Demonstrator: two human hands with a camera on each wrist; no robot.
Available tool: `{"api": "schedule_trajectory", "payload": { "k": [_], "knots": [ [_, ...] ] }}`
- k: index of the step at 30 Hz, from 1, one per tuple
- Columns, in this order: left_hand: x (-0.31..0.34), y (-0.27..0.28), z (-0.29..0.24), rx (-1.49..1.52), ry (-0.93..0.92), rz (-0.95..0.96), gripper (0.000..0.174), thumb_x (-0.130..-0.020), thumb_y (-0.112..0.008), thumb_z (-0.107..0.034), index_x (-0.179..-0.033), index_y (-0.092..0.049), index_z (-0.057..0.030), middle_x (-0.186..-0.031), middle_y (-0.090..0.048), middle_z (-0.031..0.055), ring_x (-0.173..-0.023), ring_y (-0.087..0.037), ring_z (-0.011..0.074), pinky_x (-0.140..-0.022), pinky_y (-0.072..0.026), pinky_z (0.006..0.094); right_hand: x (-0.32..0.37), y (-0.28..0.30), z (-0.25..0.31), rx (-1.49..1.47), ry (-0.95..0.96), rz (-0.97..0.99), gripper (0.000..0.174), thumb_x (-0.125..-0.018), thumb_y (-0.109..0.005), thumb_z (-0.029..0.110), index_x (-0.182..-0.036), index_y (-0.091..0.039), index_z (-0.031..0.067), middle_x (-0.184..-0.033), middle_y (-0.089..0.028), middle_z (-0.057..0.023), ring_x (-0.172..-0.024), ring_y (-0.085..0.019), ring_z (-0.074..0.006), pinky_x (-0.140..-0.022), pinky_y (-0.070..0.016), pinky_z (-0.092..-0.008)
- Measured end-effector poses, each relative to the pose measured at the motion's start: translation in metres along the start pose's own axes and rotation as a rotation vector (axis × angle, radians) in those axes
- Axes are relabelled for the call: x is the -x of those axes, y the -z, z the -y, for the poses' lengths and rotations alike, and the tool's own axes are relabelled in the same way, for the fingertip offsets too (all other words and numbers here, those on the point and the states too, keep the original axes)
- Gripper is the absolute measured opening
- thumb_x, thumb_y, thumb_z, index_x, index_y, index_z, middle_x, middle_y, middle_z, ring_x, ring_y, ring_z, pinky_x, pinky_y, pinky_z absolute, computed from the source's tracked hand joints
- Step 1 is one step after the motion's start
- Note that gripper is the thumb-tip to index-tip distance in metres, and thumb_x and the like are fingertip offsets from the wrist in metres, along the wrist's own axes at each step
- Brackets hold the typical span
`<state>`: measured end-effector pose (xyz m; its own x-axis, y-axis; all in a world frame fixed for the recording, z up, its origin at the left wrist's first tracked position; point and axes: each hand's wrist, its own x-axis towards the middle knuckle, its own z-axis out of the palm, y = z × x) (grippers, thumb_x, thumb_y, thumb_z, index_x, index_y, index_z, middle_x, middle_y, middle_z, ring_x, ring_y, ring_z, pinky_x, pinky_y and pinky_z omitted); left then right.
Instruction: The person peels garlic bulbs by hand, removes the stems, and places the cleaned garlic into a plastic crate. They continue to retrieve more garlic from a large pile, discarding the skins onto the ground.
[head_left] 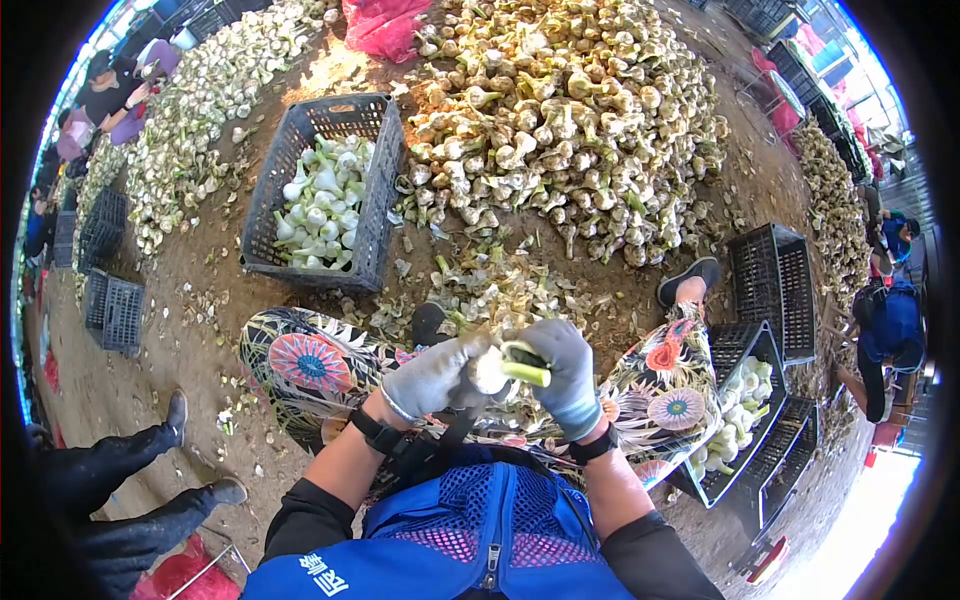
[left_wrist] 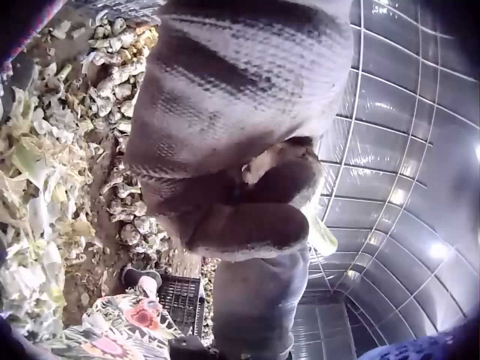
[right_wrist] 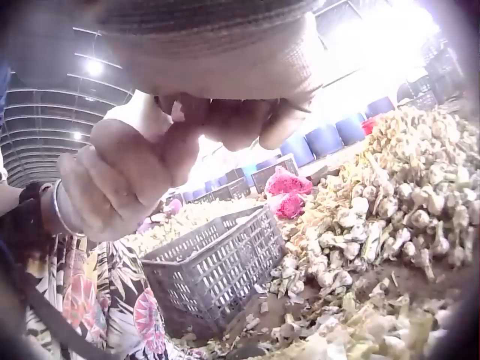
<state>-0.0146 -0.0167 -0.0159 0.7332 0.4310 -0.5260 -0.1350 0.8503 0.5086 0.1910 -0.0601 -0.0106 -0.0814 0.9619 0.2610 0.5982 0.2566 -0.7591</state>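
Before my lap, both gloved hands meet at one garlic bulb (head_left: pixel 488 371) whose thick green stem (head_left: pixel 527 374) points right. My left hand (head_left: pixel 432 381) grips the bulb from the left, with its curled fingers (left_wrist: pixel 251 225) showing large in the left wrist view. The right hand (head_left: pixel 566 378) curls its fingers round the stem side of the garlic, a dark gap showing by its thumb; whether it also holds a small tool, I cannot tell. White bulb skin (right_wrist: pixel 146 112) shows between the hands in the right wrist view.
A crate (head_left: pixel 375 235) of peeled white garlic stands ahead left. Behind the loose skins (head_left: pixel 510 285) rises a large garlic heap (head_left: pixel 570 110). Black crates (head_left: pixel 770 280) stand at right, one holding garlic (head_left: pixel 740 400). Another person's legs (head_left: pixel 130 475) reach in from the left.
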Motion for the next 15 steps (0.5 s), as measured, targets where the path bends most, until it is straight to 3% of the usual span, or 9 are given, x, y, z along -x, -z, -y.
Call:
{"api": "schedule_trajectory", "payload": {
  "k": [1, 3, 4, 6, 7, 8, 11, 13, 15],
  "knots": [
    [0.001, -0.002, -0.001, 0.006, 0.033, -0.013, 0.044, -0.103, -0.048, -0.046, -0.105, -0.059, -0.0041, -0.077, -0.060, 0.0034, -0.055, -0.048, 0.0110, -0.050, -0.0357, 0.0258, 0.000, -0.002, -0.001, 0.052, 0.090, -0.028, 0.028, -0.073, -0.081, 0.027, -0.091, -0.069, 0.0092, -0.083, -0.065, -0.0078, -0.080, -0.061, -0.0323, -0.069, -0.0469, -0.0396],
    [0.003, -0.004, -0.003, 0.023, 0.094, -0.043, 0.044, -0.103, -0.049, -0.047, -0.106, -0.061, -0.0040, -0.077, -0.060, 0.0037, -0.055, -0.048, 0.0114, -0.050, -0.0349, 0.0258, 0.003, 0.002, 0.006, 0.086, 0.035, 0.018, 0.028, -0.076, -0.079, 0.020, -0.100, -0.071, 0.0075, -0.093, -0.069, -0.0095, -0.090, -0.065, -0.0295, -0.079, -0.0506, -0.0366],
    [-0.005, 0.007, 0.005, 0.063, 0.085, -0.009, 0.044, -0.102, -0.051, -0.041, -0.116, -0.060, -0.0005, -0.082, -0.062, 0.0058, -0.063, -0.057, 0.0160, -0.058, -0.0471, 0.0278, 0.007, -0.002, 0.005, 0.085, 0.035, 0.019, 0.028, -0.076, -0.079, 0.020, -0.100, -0.071, 0.0075, -0.093, -0.069, -0.0095, -0.090, -0.065, -0.0295, -0.079, -0.0506, -0.0366],
    [-0.008, 0.007, 0.009, 0.110, 0.051, 0.062, 0.036, -0.101, -0.052, -0.035, -0.116, -0.058, -0.0024, -0.086, -0.061, 0.0040, -0.072, -0.060, 0.0152, -0.067, -0.0519, 0.0310, 0.019, -0.015, -0.006, -0.433, -0.405, -0.172, 0.033, -0.080, -0.075, 0.007, -0.112, -0.070, 0.0042, -0.108, -0.069, -0.0107, -0.103, -0.066, -0.0233, -0.094, -0.0496, -0.0335],
    [-0.010, 0.006, 0.009, 0.156, 0.016, 0.134, 0.029, -0.101, -0.052, -0.029, -0.116, -0.056, -0.0042, -0.090, -0.061, 0.0022, -0.080, -0.064, 0.0145, -0.077, -0.0568, 0.0342, 0.032, -0.014, -0.028, -0.653, -0.542, -0.099, 0.039, -0.085, -0.068, -0.003, -0.124, -0.064, -0.0013, -0.121, -0.066, -0.0118, -0.115, -0.061, -0.0192, -0.105, -0.0439, -0.0329],
    [-0.008, -0.003, 0.004, 0.194, -0.019, 0.095, 0.027, -0.100, -0.049, -0.020, -0.119, -0.054, -0.0021, -0.097, -0.062, 0.0053, -0.083, -0.064, 0.0153, -0.082, -0.0571, 0.0388, 0.028, -0.006, -0.015, -0.759, -0.567, -0.066, 0.037, -0.087, -0.068, -0.001, -0.123, -0.064, -0.0030, -0.121, -0.065, -0.0113, -0.116, -0.059, -0.0189, -0.104, -0.0440, -0.0322],
    [-0.014, -0.012, 0.007, 0.134, -0.124, 0.020, 0.033, -0.101, -0.052, -0.023, -0.121, -0.055, 0.0020, -0.104, -0.067, 0.0121, -0.090, -0.069, 0.0218, -0.080, -0.0580, 0.0375, 0.027, -0.001, 0.001, -0.937, -0.533, -0.038, 0.041, -0.093, -0.069, 0.009, -0.130, -0.058, -0.0059, -0.124, -0.062, -0.0112, -0.119, -0.055, -0.0180, -0.102, -0.0430, -0.0292],
    [-0.019, -0.015, 0.011, 0.213, -0.135, -0.080, 0.023, -0.101, -0.052, -0.019, -0.114, -0.058, -0.0001, -0.099, -0.066, 0.0086, -0.087, -0.067, 0.0172, -0.078, -0.0567, 0.0333, 0.031, -0.001, -0.010, -0.705, -0.471, -0.015, 0.044, -0.093, -0.070, 0.015, -0.130, -0.057, -0.0063, -0.117, -0.065, -0.0094, -0.112, -0.058, -0.0154, -0.098, -0.0441, -0.0274],
    [-0.020, -0.007, 0.012, 0.112, -0.200, -0.180, 0.016, -0.101, -0.054, -0.014, -0.108, -0.060, -0.0010, -0.090, -0.066, 0.0040, -0.071, -0.063, 0.0102, -0.061, -0.0520, 0.0259, 0.030, -0.002, -0.010, -0.789, -0.681, 0.011, 0.044, -0.093, -0.070, 0.018, -0.126, -0.058, -0.0079, -0.110, -0.068, -0.0085, -0.105, -0.061, -0.0135, -0.094, -0.0466, -0.0284]
  ]
}}
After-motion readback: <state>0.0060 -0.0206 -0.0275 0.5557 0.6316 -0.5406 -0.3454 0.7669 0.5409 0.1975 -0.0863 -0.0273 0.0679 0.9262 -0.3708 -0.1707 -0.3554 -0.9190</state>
